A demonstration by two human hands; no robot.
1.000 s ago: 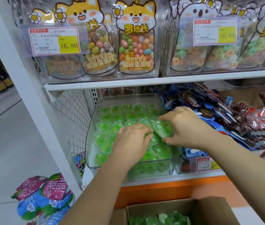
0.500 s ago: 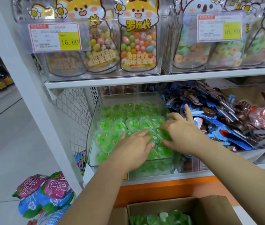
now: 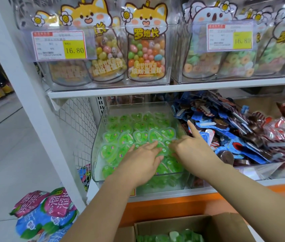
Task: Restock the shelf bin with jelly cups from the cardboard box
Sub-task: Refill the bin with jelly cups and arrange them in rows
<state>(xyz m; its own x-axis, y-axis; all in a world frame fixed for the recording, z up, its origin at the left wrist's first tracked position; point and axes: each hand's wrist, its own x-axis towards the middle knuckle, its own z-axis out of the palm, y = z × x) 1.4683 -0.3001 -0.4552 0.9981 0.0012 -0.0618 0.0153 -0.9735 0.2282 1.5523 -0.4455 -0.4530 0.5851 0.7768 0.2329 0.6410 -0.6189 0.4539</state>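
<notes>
**Both hands down in the green jelly bin**

The clear shelf bin [image 3: 96, 151] sits at the left end of the lower shelf, hemmed in by a wire mesh panel [image 3: 75, 130] on its left. On its right is a heaped pile of blue-wrapped sweets [image 3: 225, 137], which spills right up to the bin wall. The upper shelf board [image 3: 173, 88] hangs low over the back of the bin, loaded with jar-shaped candy bags [image 3: 145, 55] behind a yellow price tag [image 3: 59, 45]. Pink and blue snack bags [image 3: 45, 212] lie on the floor at lower left.

My own forearms cover the front middle of the bin, so I can't see the cups under them. The cardboard box [image 3: 225, 226] is cut off by the bottom edge, and only a few green cups show inside it. The print on the tags is too soft for me to read beyond the price.

The jelly cups [image 3: 126, 137], green and heart-shaped, fill the bin in overlapping rows.

My left hand [image 3: 141, 161] lies palm down on them with its fingers straight and together, gripping nothing.

My right hand [image 3: 192, 149] is just beside it, over the right side of the bin. Its index finger [image 3: 193, 130] sticks up straight and free, close to the bin's right wall. The other fingers reach low across the cups toward the left hand. Their tips are blurred, so I cannot tell whether they pinch a cup or only touch it.
</notes>
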